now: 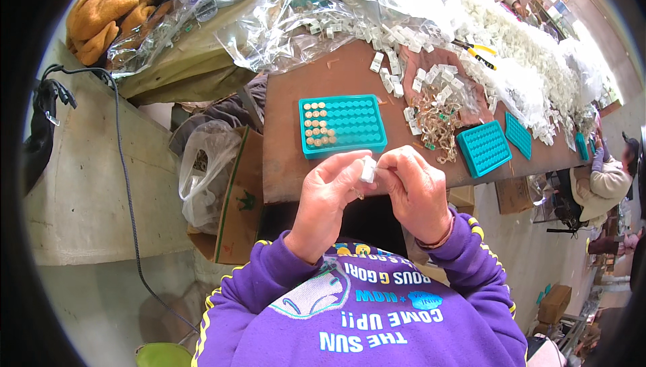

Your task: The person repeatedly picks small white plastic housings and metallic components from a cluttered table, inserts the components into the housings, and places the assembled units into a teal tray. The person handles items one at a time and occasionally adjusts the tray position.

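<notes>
A small white plastic block (367, 170) is pinched between the thumb and fingers of my left hand (328, 195), just in front of the table edge. My right hand (418, 189) meets it from the right with its fingertips pressed together; what they grip is too small to make out. Beyond my hands lies a teal compartment tray (356, 150). Round gold-coloured pieces (316, 123) fill several pockets on its left side, and the pockets to the right hold none.
Right of the tray are a tangled heap of gold-coloured parts (439, 125), another teal tray (482, 150) and a teal perforated sheet (518, 135). Yellow-handled pliers (479, 51) lie near heaped white plastic pieces (525, 64). A cardboard box (239, 215) stands at left. Other people sit farther right.
</notes>
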`<state>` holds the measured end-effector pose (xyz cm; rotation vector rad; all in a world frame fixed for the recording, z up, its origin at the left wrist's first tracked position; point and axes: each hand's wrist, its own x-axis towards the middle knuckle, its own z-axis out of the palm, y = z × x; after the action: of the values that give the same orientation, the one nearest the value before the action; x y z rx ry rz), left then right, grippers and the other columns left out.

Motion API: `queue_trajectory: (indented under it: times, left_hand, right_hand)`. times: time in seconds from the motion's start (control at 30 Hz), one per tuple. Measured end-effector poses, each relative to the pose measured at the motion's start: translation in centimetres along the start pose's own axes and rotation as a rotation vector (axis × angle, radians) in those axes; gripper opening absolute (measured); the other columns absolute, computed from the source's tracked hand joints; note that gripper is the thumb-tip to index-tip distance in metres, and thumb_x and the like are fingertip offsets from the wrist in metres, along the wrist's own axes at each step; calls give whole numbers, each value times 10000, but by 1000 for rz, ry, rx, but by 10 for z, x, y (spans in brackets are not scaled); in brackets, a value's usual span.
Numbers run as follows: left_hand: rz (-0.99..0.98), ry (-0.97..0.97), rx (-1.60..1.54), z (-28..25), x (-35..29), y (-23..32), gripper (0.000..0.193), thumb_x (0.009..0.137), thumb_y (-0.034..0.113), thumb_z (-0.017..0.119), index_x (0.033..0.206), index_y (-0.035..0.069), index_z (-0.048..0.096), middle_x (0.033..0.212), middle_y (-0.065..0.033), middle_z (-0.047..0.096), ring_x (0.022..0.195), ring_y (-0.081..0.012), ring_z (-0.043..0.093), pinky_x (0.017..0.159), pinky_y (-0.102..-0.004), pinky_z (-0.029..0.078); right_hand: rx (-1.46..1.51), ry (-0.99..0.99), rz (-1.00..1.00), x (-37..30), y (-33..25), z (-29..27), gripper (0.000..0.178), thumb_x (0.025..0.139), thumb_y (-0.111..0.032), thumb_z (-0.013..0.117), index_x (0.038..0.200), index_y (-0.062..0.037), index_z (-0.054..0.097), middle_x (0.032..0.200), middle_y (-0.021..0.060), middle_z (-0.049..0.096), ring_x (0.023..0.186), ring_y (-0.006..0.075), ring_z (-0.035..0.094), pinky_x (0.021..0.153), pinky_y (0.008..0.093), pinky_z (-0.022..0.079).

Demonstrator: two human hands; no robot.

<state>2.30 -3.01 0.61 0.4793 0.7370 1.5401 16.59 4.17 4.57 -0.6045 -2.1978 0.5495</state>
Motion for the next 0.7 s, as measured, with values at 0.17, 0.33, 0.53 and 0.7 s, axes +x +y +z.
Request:
queue_trajectory:
  times: [0.17,0.33,0.53,0.7]
  left_hand:
    - [3,21,26,4,-4,2,279,982,158,555,1189,-28,571,1067,-96,651,948,-161,648,845,-326,544]
    - [59,19,70,13,-7,5,279,971,158,578,1184,-20,596,1040,-78,662,912,-147,638,826,-284,514]
    - [42,9,52,18,-11,9,261,974,143,567,1176,-20,592,1056,-82,655,914,-144,639,830,-279,520]
    - [70,10,88,19,-12,9,272,960,164,597,1161,-19,616,1002,-72,663,852,-134,617,805,-269,496]
  right_hand:
    - [39,52,65,-6,-5,8,90,853,28,628,892,-11,557,789,135,574,654,318,631,550,351,502]
    - [79,102,113,-12,-8,12,91,853,39,634,893,-5,566,794,130,602,651,272,657,553,315,517]
    - [232,180,169,-16,-8,10,64,864,42,632,889,8,585,780,112,624,661,201,680,576,277,520]
    - [91,189,98,-13,-11,9,71,859,38,633,885,-3,581,748,125,594,618,256,647,547,300,500]
